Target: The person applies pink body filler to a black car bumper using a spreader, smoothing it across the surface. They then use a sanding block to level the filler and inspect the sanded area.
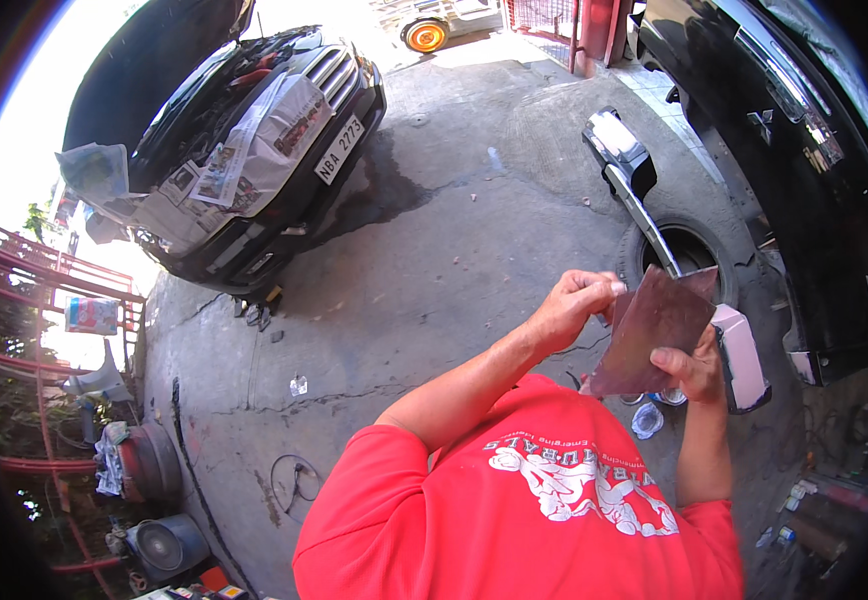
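In front of my chest I hold a folded reddish-brown sheet of sandpaper [654, 335]. My right hand [692, 368] grips it at the lower right, thumb flat on its face and fingers behind. At its upper left edge my left hand [584, 303] is closed in a pinch on a flap of the sheet; its fingertips are partly hidden. Just past the sheet, a chrome and black bumper [626, 165] leans over a tire [709, 250] on the ground. A pale pink-coated panel [741, 355] stands beside my right hand.
A black car [294, 220] with its hood raised and newspaper [254, 150] over its front is at the left. Another black vehicle [814, 170] stands close on the right. Plastic containers [647, 420] sit near my right forearm. A drum [154, 460] stands by the red railing.
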### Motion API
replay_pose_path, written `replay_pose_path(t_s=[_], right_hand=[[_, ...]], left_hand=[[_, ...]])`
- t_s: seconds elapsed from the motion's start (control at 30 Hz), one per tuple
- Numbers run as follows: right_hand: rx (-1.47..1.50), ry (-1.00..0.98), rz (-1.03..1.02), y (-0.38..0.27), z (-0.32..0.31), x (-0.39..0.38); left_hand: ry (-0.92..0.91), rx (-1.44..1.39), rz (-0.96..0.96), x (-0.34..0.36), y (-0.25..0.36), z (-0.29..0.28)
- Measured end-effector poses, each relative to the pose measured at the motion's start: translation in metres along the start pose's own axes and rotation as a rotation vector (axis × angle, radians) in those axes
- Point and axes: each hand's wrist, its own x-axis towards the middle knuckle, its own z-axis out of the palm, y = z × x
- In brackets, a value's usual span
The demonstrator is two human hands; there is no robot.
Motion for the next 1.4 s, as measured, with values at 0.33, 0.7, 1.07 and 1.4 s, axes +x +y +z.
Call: replay_pose_path(t_s=[0.33, 0.7, 1.07, 1.4], right_hand=[[0.224, 0.423, -0.127, 0.105, 0.070, 0.054], [0.007, 0.509, 0.026, 0.061, -0.022, 0.113], [0.103, -0.115, 0.373, 0.076, -0.041, 0.051], [-0.334, 0.240, 0.054, 0.101, -0.035, 0.054]], left_hand=[[0.392, -0.301, 0.249, 0.060, 0.043, 0.005], [-0.255, 0.300, 0.034, -0.012, -0.047, 0.038], [0.123, -0.010, -0.191, 0.007, 0.034, -0.030], [0.377, 0.176, -0.017, 0.005, 0.019, -0.001]])
